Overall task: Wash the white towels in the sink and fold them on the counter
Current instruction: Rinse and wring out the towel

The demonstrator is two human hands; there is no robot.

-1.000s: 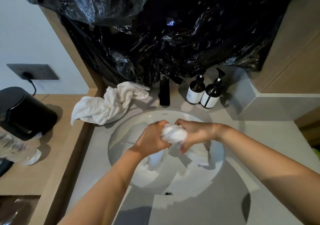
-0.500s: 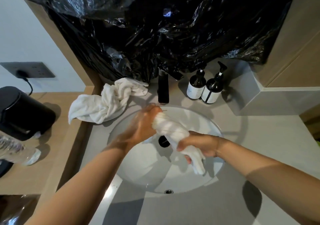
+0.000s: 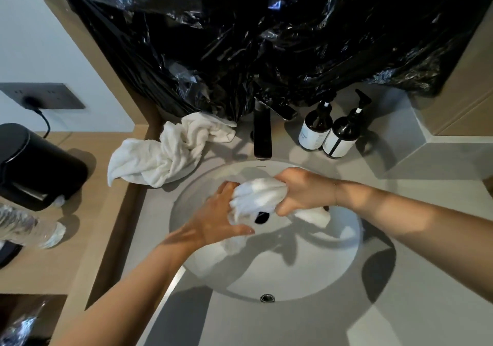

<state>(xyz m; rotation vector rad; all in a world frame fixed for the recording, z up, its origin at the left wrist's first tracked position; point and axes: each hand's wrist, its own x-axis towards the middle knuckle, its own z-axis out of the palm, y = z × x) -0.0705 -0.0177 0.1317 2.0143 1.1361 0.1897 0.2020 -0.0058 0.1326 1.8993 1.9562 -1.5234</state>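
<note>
A small white towel (image 3: 256, 196) is bunched between both hands over the round white sink (image 3: 333, 271). My left hand (image 3: 213, 220) grips its left end, thumb stretched out below it. My right hand (image 3: 301, 191) clenches its right end, and a loose tail hangs past that hand into the basin. The black drain (image 3: 261, 217) shows under the towel. A second, larger white towel (image 3: 165, 153) lies crumpled on the counter at the sink's back left. The black faucet (image 3: 262, 134) stands behind the basin.
Two dark pump bottles (image 3: 330, 134) stand at the back right of the grey counter (image 3: 400, 305). Black plastic sheeting (image 3: 266, 38) covers the wall above. A black appliance (image 3: 34, 169) and a plastic water bottle (image 3: 29, 228) sit on the wooden shelf to the left.
My hands have come back together on the towel: the left hand dropped lower and forward, the right hand rose toward the faucet side, and the towel is bunched shorter between them.
</note>
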